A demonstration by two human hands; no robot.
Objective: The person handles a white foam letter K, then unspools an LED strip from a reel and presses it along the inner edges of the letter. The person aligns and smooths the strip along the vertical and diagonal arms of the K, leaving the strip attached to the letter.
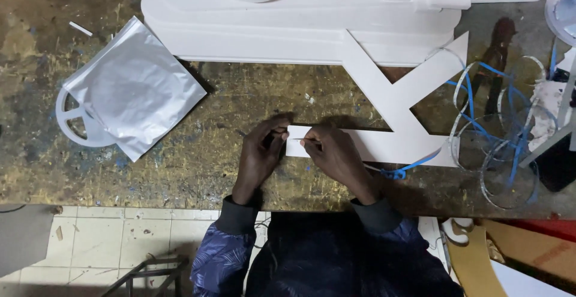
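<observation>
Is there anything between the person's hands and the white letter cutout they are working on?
Nothing visible is. Both the left hand and the right hand already rest on the end of the white letter cutout, which lies flat on the workbench. The silver pouch and the coiled strip lie off to either side.

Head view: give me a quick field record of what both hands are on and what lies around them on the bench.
left hand: fingers at the near end of the white letter cutout
right hand: rests on the same end, pinching something thin; cannot tell what
white letter cutout: flat on the workbench, K-shaped, runs toward upper right
strip coil: loose loops with blue wire, right of the cutout
silver pouch: left, lying partly over a white reel
white foam board: far edge, more cut shapes on top
</observation>
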